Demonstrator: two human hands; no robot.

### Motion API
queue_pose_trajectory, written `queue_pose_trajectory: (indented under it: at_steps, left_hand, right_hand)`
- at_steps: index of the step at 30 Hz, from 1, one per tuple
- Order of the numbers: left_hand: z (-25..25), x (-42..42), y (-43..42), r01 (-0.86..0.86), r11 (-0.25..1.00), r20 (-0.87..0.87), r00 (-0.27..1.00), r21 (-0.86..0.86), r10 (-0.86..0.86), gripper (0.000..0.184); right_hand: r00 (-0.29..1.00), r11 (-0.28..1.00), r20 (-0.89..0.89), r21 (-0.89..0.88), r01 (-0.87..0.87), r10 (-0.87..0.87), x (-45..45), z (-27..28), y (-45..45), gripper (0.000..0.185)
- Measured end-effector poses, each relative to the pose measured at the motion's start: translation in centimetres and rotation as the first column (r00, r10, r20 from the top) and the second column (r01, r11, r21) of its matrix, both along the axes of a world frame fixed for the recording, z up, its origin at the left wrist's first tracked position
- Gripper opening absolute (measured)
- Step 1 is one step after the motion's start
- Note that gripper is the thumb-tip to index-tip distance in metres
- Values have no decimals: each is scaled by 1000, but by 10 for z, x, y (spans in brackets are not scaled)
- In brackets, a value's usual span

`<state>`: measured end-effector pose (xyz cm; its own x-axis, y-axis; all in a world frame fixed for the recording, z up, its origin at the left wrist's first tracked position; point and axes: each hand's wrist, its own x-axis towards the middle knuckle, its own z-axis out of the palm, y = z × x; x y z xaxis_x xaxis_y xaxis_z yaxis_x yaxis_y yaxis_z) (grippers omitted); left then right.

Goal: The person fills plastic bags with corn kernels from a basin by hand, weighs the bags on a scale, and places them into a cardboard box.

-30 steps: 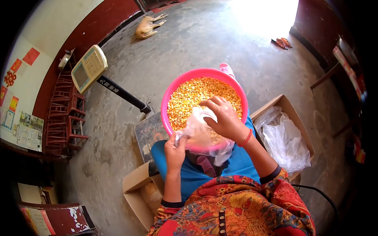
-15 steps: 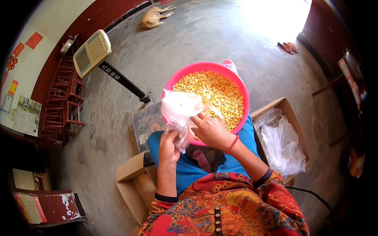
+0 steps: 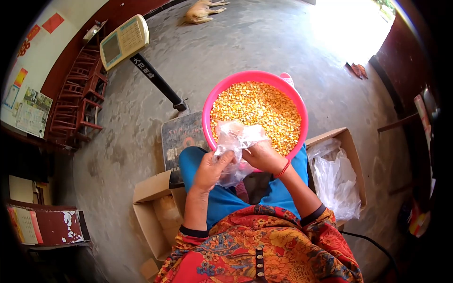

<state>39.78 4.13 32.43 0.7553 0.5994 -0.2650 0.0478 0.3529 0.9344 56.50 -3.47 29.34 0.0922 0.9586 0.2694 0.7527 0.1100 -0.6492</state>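
Note:
A thin clear plastic bag is held between my hands, over the near rim of a pink basin. Loose yellow corn kernels fill the basin. My left hand is closed on the bag's left side, thumb on top. My right hand, with a red bead bracelet at the wrist, grips the bag's right side near its mouth; its fingertips are partly hidden by the crumpled plastic. The bag looks flat, and I cannot make out anything inside it.
To the right, a cardboard box holds more plastic bags. Another open cardboard box stands at the left. A platform scale with a display on a post is beside the basin. A dog lies on the floor farther off.
The bag has come down and closer to my body, its upper part no longer puffed up over the basin. Both hands have moved with it, and the view has shifted slightly.

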Motion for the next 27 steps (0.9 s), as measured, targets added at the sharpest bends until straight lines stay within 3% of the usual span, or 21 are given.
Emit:
queue_pose_trajectory:
  at_steps: [1, 2, 4, 5, 7, 8, 9, 10, 11, 12, 14, 15, 17, 18, 19, 20, 21, 23, 25, 26, 27]
  left_hand:
    - [-3, -1, 4, -50, 994, -19, 998, 101, 52, 17]
    - [-2, -4, 8, -54, 994, -20, 998, 99, 56, 17]
    - [1, -10, 21, -26, 854, -218, 963, 519, 162, 20]
    - [1, -10, 23, -21, 731, -247, 934, 682, 258, 22]
    - [4, -6, 21, -73, 720, -217, 928, 690, 302, 20]
    - [4, -3, 19, -124, 707, -188, 919, 696, 346, 19]
    - [1, 0, 17, -122, 708, -188, 920, 696, 344, 19]
    - [-3, 2, 16, -151, 770, -104, 957, 620, 272, 22]
    - [-7, 4, 13, -168, 827, -11, 979, 537, 206, 25]
    - [-7, 5, 11, -167, 827, -12, 979, 536, 205, 25]
    - [-6, 7, 7, -149, 953, 105, 987, 265, 125, 28]
    - [6, 12, 3, -198, 916, 138, 978, 349, 159, 27]
    - [3, -2, 16, -250, 897, 103, 968, 366, 228, 25]
    - [7, -7, 20, -299, 875, 70, 953, 382, 295, 23]
    - [10, -6, 24, -410, 832, 147, 912, 374, 383, 16]
    - [15, -5, 26, -534, 811, 217, 844, 240, 491, 8]
    - [14, -7, 33, -557, 778, 233, 830, 290, 507, 7]
    - [10, -7, 38, -580, 741, 251, 814, 337, 523, 7]
    - [6, -4, 37, -547, 837, 290, 802, 5, 522, 8]
    - [0, -8, 40, -547, 837, 289, 802, 6, 522, 8]
    - [-3, -15, 42, -423, 898, 271, 856, -123, 440, 10]
  right_hand:
    - [1000, 995, -7, -94, 17, -17, 2, 5, -4, 31]
    - [993, 942, 111, -329, 66, -31, 6, 13, -7, 29]
    - [996, 998, 68, 34, 50, -52, 13, -1, -7, 21]
    - [996, 998, 68, 33, 49, -52, 15, -6, -10, 21]
    - [995, 940, 98, -340, 36, -3, 14, 13, -14, 29]
    - [995, 939, 98, -341, 39, -6, 11, 15, -12, 29]
    - [999, 992, 8, -122, -33, 34, 6, 17, -8, 34]
    - [993, 990, -71, 108, -86, 94, -1, 19, -4, 40]
    - [989, 993, -98, 56, -107, 112, -7, 20, -1, 46]
    - [979, 994, -175, 9, -105, 105, -15, 14, 4, 37]
    - [911, 963, -360, 241, -119, 202, -28, 2, 16, 30]
    - [911, 963, -360, 242, -119, 203, -27, -3, 17, 30]
    - [959, 989, -243, 48, -138, 146, -24, -9, 16, 23]
    - [959, 989, -244, 48, -139, 147, -24, -8, 16, 23]
    - [985, 986, -84, -53, -157, 153, -24, -5, 14, 20]
    - [983, 975, 77, -158, -156, 169, -23, -1, 11, 18]
    - [986, 954, 54, -265, -141, 161, -23, 10, 7, 17]
    - [982, 939, 87, -318, -132, 167, -22, 15, 6, 17]
    - [977, 921, 116, -369, -123, 177, -19, 21, 5, 16]
    - [981, 945, 12, -269, -185, 195, -15, 26, 4, 18]
    - [971, 959, -91, -162, -234, 222, -12, 29, 4, 22]
